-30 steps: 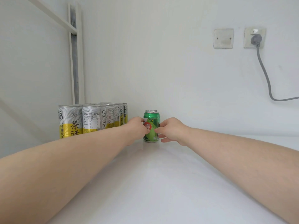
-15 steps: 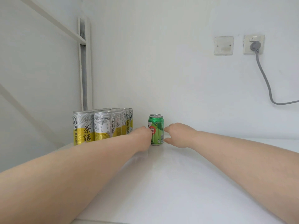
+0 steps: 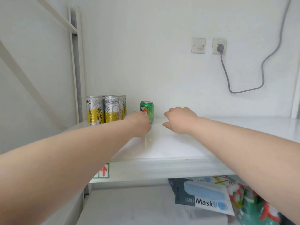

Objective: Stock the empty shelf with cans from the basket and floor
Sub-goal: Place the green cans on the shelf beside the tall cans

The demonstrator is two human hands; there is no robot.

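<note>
On white shelf: two green cans, one behind the other, beside silver cans, two in front, more behind. Against the front green one, left hand, fingers hidden, grip unclear; right hand apart, fingers loosely curled, empty.

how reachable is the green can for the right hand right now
Probably yes: the right hand is just right of the green can with only bare shelf between them. The left hand covers just its lower left.
</note>
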